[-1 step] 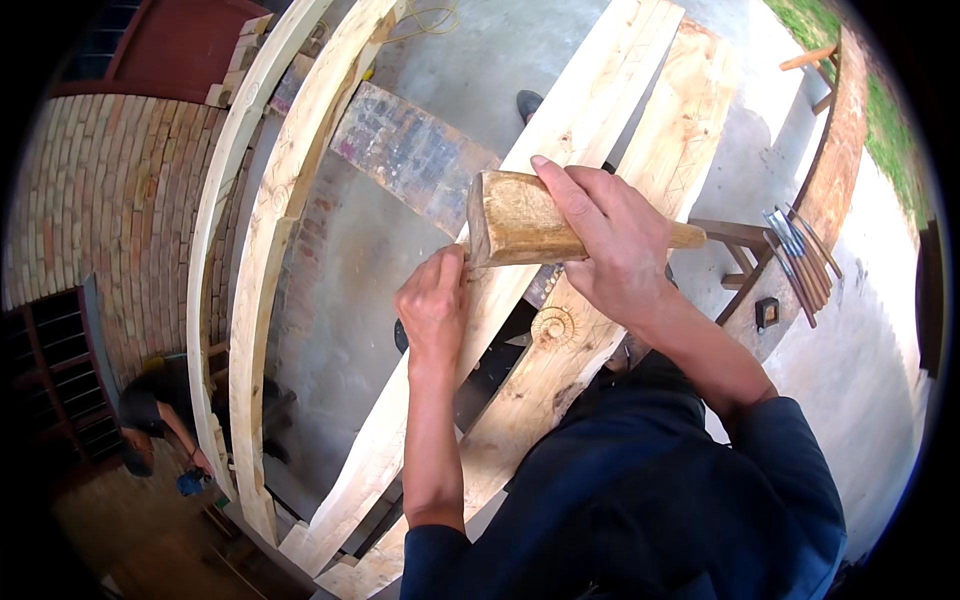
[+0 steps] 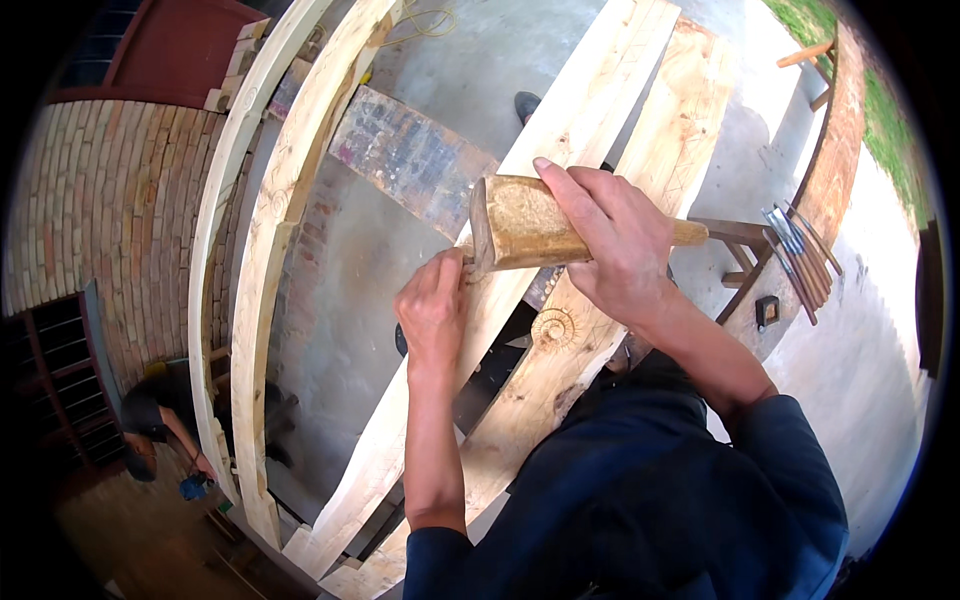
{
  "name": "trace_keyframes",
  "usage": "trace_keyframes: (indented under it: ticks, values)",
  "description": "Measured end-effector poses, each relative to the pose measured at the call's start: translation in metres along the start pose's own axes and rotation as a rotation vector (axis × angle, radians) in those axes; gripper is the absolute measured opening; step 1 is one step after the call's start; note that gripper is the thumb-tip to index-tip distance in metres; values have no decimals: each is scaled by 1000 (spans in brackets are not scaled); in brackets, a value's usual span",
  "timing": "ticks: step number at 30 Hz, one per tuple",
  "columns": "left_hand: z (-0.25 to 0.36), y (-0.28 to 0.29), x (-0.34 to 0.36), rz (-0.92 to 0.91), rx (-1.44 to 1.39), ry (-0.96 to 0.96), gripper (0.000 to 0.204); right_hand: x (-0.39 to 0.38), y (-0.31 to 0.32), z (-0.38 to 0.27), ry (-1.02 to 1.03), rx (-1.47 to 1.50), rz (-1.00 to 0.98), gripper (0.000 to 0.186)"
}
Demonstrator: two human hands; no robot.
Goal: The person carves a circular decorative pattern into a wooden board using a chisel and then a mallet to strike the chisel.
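Note:
My right hand (image 2: 620, 245) is closed round a wooden mallet (image 2: 525, 220), held horizontally over a long pale beam (image 2: 560, 110). My left hand (image 2: 430, 310) is closed beside the mallet's head, above that beam, on something small that I cannot make out behind the mallet. A second beam (image 2: 670, 120) runs alongside on the right and bears a carved spiral rosette (image 2: 553, 328). Several slender hand tools (image 2: 800, 260) lie bundled on a rough plank bench (image 2: 828, 180) at the right, near a small dark square object (image 2: 767, 311).
Two curved beams (image 2: 265, 290) stand at the left beside a brick surface (image 2: 110, 200). A paint-stained board (image 2: 400, 150) crosses the concrete floor (image 2: 330, 320). Another person (image 2: 160, 415) bends at the lower left, a hand on a blue object (image 2: 195, 487). A dark shoe (image 2: 527, 105) shows beyond the beam.
The mallet and my right hand have shifted very slightly down and to the right; both grips look the same.

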State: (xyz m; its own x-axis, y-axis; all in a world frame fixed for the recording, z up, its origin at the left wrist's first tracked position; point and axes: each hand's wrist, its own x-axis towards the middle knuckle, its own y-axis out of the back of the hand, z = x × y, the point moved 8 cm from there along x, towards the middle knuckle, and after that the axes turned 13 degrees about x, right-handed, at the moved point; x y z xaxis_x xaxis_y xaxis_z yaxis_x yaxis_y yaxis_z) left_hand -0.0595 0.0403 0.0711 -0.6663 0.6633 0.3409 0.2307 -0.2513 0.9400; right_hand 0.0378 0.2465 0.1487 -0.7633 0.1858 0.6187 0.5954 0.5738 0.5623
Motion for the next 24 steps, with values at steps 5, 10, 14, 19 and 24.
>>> trace_keyframes:
  ticks: [5,10,14,19,24]
  values:
    - [-11,-7,-8,32,-98,-13,33,-10,13,16,-72,235,243,84]
    - [-55,-11,-32,340,-493,496,8,-26,10,31,-191,258,236,74]
    - [-53,-18,-43,411,-570,589,7,-33,10,38,-248,256,220,72]
    - [-34,-15,-40,338,-335,444,12,-33,-1,36,-253,233,149,72]
    - [-38,-21,-41,267,-306,439,7,-31,-6,36,-256,215,115,73]
